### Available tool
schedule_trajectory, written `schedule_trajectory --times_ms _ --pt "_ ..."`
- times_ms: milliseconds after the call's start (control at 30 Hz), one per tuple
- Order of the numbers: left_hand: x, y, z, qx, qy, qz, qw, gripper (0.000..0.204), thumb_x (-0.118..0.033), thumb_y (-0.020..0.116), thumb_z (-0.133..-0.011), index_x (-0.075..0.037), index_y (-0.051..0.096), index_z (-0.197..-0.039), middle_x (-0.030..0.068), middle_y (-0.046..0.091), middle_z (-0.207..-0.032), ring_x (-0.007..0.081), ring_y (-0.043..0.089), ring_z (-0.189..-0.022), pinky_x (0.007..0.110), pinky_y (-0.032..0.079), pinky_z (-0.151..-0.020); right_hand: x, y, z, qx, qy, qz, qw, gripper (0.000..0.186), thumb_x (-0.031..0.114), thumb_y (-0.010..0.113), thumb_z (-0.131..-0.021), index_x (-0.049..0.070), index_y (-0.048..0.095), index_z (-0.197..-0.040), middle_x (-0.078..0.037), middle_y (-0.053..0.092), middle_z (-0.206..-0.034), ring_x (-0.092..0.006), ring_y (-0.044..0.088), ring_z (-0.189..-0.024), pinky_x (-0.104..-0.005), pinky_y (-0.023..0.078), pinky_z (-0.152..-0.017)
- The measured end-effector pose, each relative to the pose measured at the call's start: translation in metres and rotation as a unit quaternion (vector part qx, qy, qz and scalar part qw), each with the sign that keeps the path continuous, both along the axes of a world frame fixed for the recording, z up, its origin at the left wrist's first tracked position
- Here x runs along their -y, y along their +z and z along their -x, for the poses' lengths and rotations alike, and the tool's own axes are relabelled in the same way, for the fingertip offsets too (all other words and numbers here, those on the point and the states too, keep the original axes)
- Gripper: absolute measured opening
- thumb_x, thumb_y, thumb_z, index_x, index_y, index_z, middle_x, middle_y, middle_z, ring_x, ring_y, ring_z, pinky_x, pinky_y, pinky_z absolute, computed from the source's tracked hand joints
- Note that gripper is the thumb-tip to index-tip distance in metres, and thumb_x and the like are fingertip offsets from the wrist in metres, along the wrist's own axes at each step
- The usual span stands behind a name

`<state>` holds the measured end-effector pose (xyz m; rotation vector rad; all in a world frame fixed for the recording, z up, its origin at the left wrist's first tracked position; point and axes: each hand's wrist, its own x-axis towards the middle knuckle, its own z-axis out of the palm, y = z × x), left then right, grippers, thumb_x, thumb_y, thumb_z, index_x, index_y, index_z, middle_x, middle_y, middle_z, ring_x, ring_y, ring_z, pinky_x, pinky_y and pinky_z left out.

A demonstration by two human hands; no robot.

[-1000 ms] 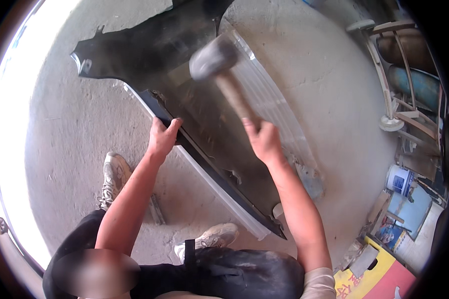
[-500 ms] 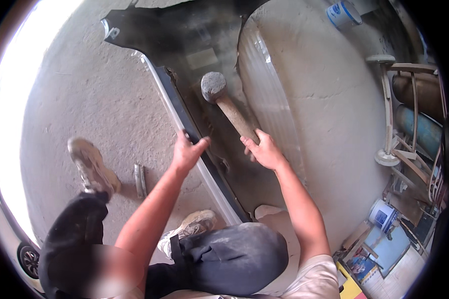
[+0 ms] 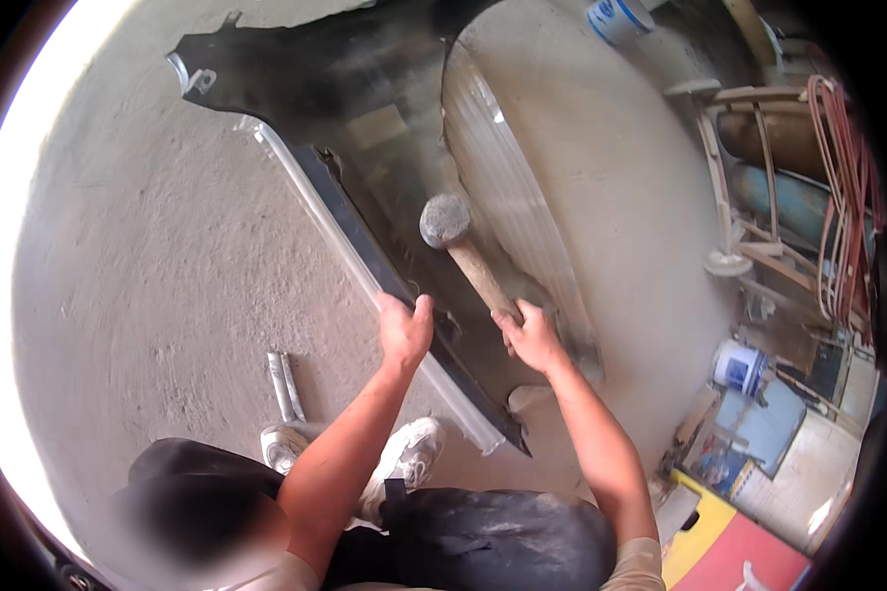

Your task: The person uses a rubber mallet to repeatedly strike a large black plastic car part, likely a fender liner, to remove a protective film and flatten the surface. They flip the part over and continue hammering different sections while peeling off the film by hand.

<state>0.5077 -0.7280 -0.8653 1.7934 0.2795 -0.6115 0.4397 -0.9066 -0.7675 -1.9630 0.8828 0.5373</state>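
A dark car fender (image 3: 296, 74) lies on the floor in front of me with its hollow inner side up. Pale, shiny wrapping (image 3: 315, 207) runs along its left edge. Around that edge my left hand (image 3: 404, 330) is closed, thumb on top and fingers partly hidden. My right hand (image 3: 532, 337) grips the wooden handle of a heavy hammer (image 3: 478, 274). Its grey, blunt head hangs over the fender's inner side; whether it touches the panel I cannot tell. A second translucent ribbed sheet (image 3: 522, 177) lies under the fender's curved right side.
Beside my shoes (image 3: 414, 453) lies a short metal piece (image 3: 284, 386). At the right stands a wheeled cart (image 3: 715, 167) with gas cylinders (image 3: 774, 197) and red hoses (image 3: 838, 197). White-and-blue buckets (image 3: 621, 20) and a yellow-red box (image 3: 700, 532) stand on that side too.
The hammer has come nearer to me along the fender. My left foot has drawn in from the left. My left hand keeps its hold on the edge, and the whole view has shifted.
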Motion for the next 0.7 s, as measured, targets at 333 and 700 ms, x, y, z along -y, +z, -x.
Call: schedule_trajectory --times_ms 333,700 --pt "0.003 0.032 0.001 -0.080 0.003 -0.009 0.997 0.075 -0.031 0.061 -0.084 0.016 0.027 -0.131 0.0372 0.053 -0.115 0.0472 0.053 -0.110 0.044 0.041 -0.097 -0.015 0.048 -0.031 -0.057 0.026 0.165 0.984 0.054 0.052 0.058 -0.090 0.002 0.056 -0.069 -0.005 0.056 -0.053 -0.0134 0.054 -0.046 -0.0317 0.044 -0.046" --pt "0.010 0.061 0.060 -0.100 0.028 0.009 0.995 0.102 -0.055 0.067 -0.077 0.009 0.020 -0.140 0.0346 0.046 -0.130 0.0430 0.048 -0.121 0.042 0.038 -0.102 0.001 0.076 -0.012 0.096 0.023 0.056 0.994 0.051 0.047 0.062 -0.089 -0.004 0.059 -0.087 -0.007 0.060 -0.061 -0.0116 0.059 -0.051 -0.0273 0.047 -0.047"
